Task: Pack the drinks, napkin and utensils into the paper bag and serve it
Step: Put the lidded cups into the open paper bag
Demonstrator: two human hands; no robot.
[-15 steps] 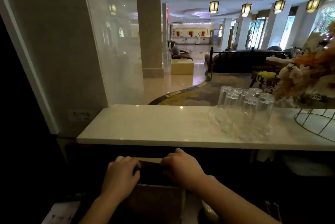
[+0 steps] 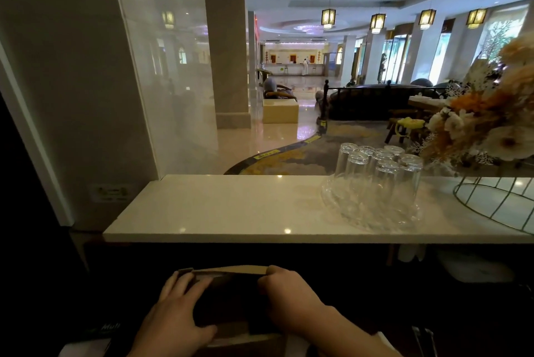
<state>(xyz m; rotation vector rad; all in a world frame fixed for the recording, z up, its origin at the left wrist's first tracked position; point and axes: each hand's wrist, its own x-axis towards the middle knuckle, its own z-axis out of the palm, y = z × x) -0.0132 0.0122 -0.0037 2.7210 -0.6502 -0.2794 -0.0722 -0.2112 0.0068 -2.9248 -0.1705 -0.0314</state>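
Two hands on the paper bag [image 2: 231,271] rn, low in the dark under the pale desk [image 2: 219,206], at about 6 o'clock in view. Left hand [image 2: 176,319] lies flatter than half a sec ago, fingers [image 2: 185,284] spread along the bag's left edge, more pressing than gripping. Right hand [image 2: 289,296] is curled tight, fingers clamped on the bag's top rim at its right corner. Compared w/ the earlier frame the rim looks pulled up and flatter, a thin tan strip between the hands, so my guess is the top is being closed or folded, i.e. packing prob done. Can't see drinks, napkin or utensils, too dark inside.

The desk at 12 o'clock is bare on its left half; upturned glasses [image 2: 378,180] sit at 2 o'clock, a wire stand [image 2: 491,200] w/ dried flowers [image 2: 491,125] at 3. Serving prob means lifting the bag onto that free left stretch, well apart from the glassware.
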